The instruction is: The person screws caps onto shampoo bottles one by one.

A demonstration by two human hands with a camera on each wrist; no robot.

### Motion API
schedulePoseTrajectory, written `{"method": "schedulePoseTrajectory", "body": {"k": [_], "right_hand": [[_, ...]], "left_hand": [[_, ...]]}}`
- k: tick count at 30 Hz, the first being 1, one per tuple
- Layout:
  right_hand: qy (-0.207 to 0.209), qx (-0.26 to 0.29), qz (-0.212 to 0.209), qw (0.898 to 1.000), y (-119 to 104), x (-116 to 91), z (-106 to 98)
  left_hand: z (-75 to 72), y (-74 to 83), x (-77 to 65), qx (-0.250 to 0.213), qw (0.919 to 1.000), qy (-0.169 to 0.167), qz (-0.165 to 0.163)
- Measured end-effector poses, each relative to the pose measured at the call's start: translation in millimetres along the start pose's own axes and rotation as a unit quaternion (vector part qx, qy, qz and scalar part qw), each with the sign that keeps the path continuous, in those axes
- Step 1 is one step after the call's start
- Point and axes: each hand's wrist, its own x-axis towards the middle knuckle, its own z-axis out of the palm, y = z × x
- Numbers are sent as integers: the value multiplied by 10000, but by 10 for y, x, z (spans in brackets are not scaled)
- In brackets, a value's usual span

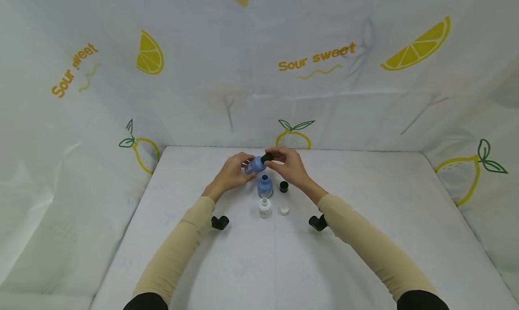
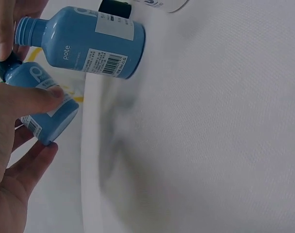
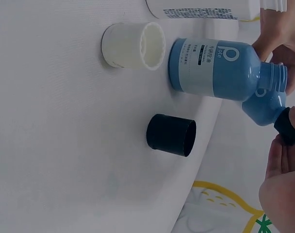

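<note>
Left hand [image 1: 232,171]: we see its fingers clamped round a tilted blue pote bottle [image 1: 254,165], raised off the bench [image 1: 365,238]
Right hand [image 1: 290,166]: fingers pinching the black cap [image 1: 266,157] at that bottle's neck
Open blue bottle [image 1: 265,188]: upright, beside a loose black cap [image 1: 284,186]
White bottle [image 1: 265,209]: upright, uncapped; we see its white cap [image 1: 284,210] just beside

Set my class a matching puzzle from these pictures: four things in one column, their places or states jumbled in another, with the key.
Things
1. White cap
2. Loose black cap
3. Left hand
4. Right hand

Places or states
A. holds the tilted blue bottle
B. beside the upright blue bottle
C. pinches the tilted bottle's black cap
D. beside the white bottle

Pairs (head view): 1-D, 2-B, 3-A, 4-C
</note>
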Motion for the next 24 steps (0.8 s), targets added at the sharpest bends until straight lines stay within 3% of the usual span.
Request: {"method": "schedulePoseTrajectory", "body": {"k": [24], "right_hand": [[657,-603,300,9956,5,46,104]], "left_hand": [[-42,52,-12,-21,9999,52,122]]}}
